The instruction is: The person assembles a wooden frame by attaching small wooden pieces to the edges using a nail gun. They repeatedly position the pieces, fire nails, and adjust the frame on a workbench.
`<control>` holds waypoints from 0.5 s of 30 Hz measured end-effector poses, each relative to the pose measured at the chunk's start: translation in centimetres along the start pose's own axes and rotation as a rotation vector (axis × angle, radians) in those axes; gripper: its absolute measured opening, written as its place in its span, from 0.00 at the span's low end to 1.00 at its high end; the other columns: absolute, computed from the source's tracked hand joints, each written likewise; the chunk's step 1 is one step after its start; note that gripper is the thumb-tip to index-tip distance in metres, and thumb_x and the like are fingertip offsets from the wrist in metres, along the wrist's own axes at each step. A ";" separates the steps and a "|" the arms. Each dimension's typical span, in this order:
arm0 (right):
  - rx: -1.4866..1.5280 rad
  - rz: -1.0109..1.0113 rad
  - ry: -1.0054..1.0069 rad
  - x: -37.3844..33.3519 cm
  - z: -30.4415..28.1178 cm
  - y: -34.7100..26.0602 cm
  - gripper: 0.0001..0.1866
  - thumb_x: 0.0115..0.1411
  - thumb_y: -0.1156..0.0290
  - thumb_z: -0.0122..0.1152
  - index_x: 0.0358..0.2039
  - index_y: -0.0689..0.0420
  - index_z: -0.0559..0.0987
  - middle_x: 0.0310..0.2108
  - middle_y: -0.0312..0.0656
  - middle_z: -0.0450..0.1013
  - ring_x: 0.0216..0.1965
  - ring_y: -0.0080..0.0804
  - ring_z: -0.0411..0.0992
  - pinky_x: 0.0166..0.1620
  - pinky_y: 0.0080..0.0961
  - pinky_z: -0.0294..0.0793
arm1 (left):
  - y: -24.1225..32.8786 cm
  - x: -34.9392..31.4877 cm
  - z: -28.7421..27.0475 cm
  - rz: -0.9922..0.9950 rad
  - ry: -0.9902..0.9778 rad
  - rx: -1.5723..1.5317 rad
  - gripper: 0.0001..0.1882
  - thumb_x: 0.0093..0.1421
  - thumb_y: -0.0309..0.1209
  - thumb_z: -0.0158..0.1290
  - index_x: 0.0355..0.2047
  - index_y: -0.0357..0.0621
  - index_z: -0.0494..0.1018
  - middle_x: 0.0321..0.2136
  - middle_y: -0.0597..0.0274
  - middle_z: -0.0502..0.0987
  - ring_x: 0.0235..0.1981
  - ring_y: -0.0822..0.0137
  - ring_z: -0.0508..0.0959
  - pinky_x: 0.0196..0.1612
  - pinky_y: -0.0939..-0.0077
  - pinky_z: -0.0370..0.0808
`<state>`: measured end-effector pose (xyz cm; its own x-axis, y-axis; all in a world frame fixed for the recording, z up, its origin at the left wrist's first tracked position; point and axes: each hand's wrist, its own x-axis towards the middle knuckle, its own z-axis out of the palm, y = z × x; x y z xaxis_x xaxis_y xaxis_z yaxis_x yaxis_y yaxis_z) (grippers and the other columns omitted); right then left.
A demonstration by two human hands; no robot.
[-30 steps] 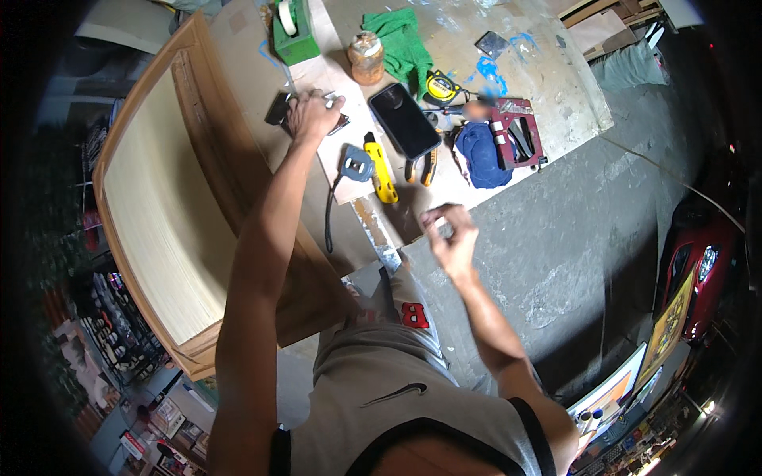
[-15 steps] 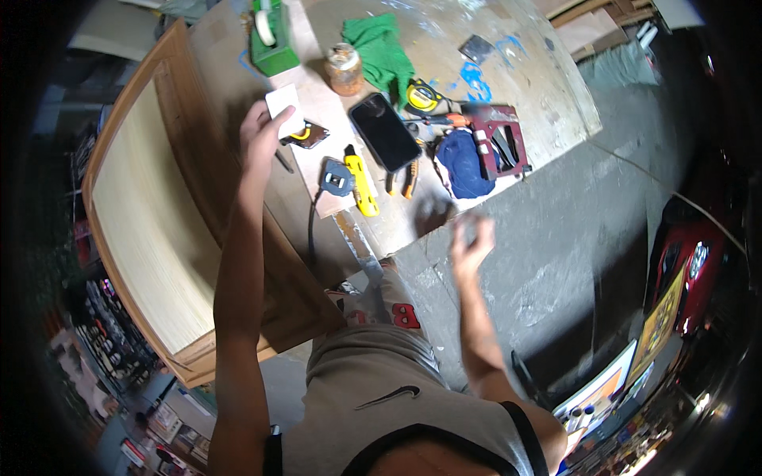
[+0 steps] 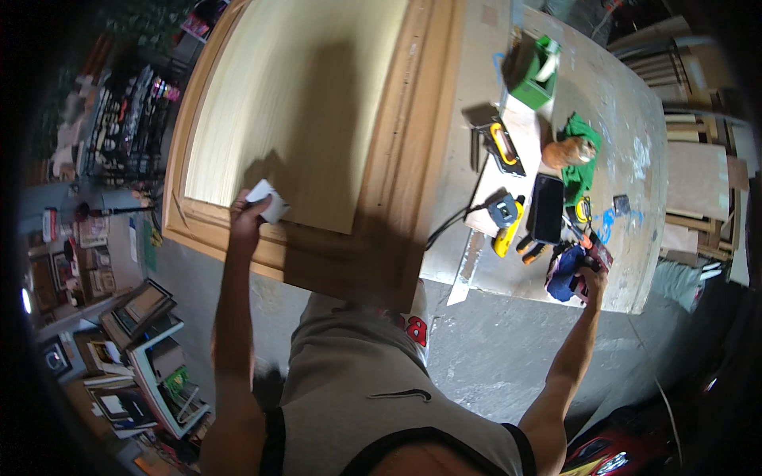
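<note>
My left hand (image 3: 246, 224) pinches a small white card-like piece (image 3: 270, 203) over the near left corner of a framed wooden panel (image 3: 226, 216). At the table's near right edge, my right hand (image 3: 590, 282) is closed on a dark red staple gun (image 3: 601, 252), partly hidden by the fingers. A bundled navy cloth (image 3: 562, 274) lies against that hand. Left of it are orange-handled pliers (image 3: 533, 251), a black phone (image 3: 548, 208), a yellow utility knife (image 3: 509, 230) and a grey-blue tape measure (image 3: 502, 211).
Farther back on the table (image 3: 639, 238) are a green tape dispenser (image 3: 533, 87), a rusty jar (image 3: 562, 153), a green cloth (image 3: 582, 178), a yellow tape measure (image 3: 583, 209) and a black-and-yellow tool (image 3: 504, 148). Picture frames (image 3: 139, 305) stack at the left; boards (image 3: 697, 178) lean at the right.
My view has swung left. My left hand carried the white piece from the table to over the panel. My right hand, empty before, moved onto the staple gun and gripped it.
</note>
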<state>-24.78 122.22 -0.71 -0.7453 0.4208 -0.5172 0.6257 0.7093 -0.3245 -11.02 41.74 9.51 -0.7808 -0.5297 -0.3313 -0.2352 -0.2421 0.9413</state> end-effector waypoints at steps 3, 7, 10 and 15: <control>0.662 -0.061 0.080 0.2 -0.6 1.8 0.17 0.49 0.58 0.62 0.34 0.57 0.81 0.26 0.34 0.74 0.25 0.26 0.69 0.31 0.26 0.69 | 0.5 1.9 -9.1 -0.084 0.107 0.015 0.08 0.58 0.25 0.59 0.38 0.45 0.73 0.34 0.63 0.78 0.36 0.68 0.80 0.37 0.73 0.77; 0.892 0.021 0.295 -4.3 -0.8 2.0 0.15 0.56 0.55 0.59 0.32 0.54 0.78 0.24 0.32 0.69 0.24 0.25 0.66 0.29 0.27 0.68 | 1.9 5.9 -20.3 -0.088 0.215 0.098 0.13 0.60 0.26 0.57 0.46 0.41 0.74 0.36 0.64 0.79 0.36 0.70 0.79 0.38 0.77 0.76; 0.676 0.153 0.359 -15.1 -1.7 -0.2 0.13 0.54 0.59 0.57 0.33 0.54 0.74 0.24 0.33 0.65 0.23 0.24 0.63 0.26 0.24 0.65 | 4.4 11.8 -27.6 -0.203 0.237 0.228 0.16 0.61 0.27 0.56 0.49 0.40 0.74 0.37 0.66 0.79 0.36 0.73 0.78 0.39 0.80 0.75; 0.850 -0.203 0.360 -32.8 8.2 -10.8 0.21 0.41 0.69 0.53 0.39 0.59 0.72 0.28 0.36 0.66 0.25 0.27 0.64 0.27 0.21 0.65 | 8.0 20.9 -35.0 -0.088 0.026 0.360 0.18 0.59 0.26 0.56 0.51 0.39 0.74 0.36 0.65 0.78 0.35 0.72 0.78 0.38 0.81 0.73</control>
<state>-5.24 96.10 13.23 -0.7958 0.5848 -0.1575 0.3284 0.1982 -0.9235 -8.96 0.28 7.89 -0.7348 -0.5409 -0.4092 -0.4929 0.0114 0.8700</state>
